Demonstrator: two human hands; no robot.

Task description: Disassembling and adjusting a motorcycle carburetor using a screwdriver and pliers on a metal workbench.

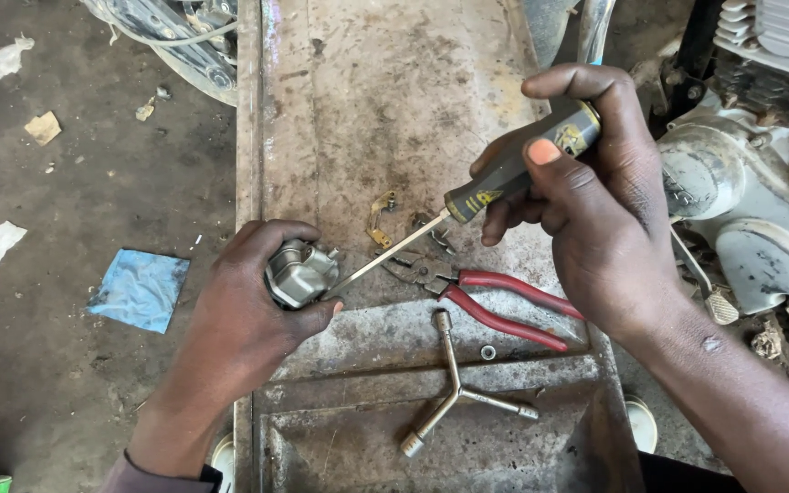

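The left hand [248, 310] gripped a small grey metal part [301, 272] at the left edge of the rusty counter [367, 91], fingers wrapped tight around it. The right hand [586, 201] held a screwdriver [495, 187], fingers closed on its handle, tip touching the part (whether seated in a screw, I could not tell). Red pliers [504, 306], a three-way wrench [458, 393] and a brass piece [379, 217] lay nearby. The work looked midway, with the part not yet opened.

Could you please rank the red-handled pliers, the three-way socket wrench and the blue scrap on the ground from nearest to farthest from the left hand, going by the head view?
From the left hand:
1. Red-handled pliers, to its right on the metal bench.
2. Three-way socket wrench, lower right on the bench.
3. Blue scrap, to its left on the ground.
The last two are nearly equal.
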